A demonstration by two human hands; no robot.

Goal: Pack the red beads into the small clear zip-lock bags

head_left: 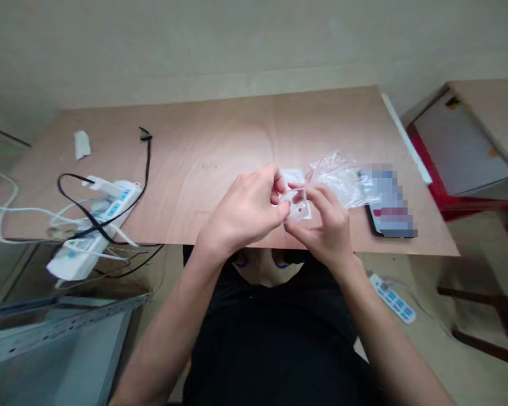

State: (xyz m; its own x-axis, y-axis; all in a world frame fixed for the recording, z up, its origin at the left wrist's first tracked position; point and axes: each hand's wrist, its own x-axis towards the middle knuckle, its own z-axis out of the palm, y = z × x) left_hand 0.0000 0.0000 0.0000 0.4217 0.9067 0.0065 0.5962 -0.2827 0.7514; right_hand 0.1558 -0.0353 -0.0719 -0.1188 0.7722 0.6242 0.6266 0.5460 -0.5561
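Note:
Just above the table's front edge, a small clear plastic bag (298,210) is between my two hands, with a small dark reddish spot showing on or in it. My right hand (328,225) grips its right side, thumb below and fingers above. At the bag's left edge, my left hand (252,211) is closed, its curled fingers and thumb on the plastic. Whether anything else is in those fingertips is hidden. Behind the fingers lies a flat whitish sheet or bag (292,176). Right of it rests a loose pile of clear zip bags (338,179) with red seal lines.
A phone (389,208), partly blurred out, lies right of the bags. On the left, a white power strip (78,256) with tangled cables overhangs the wooden table's (203,129) front edge. A white scrap (82,145) sits at the back left. Another power strip (393,299) is on the floor.

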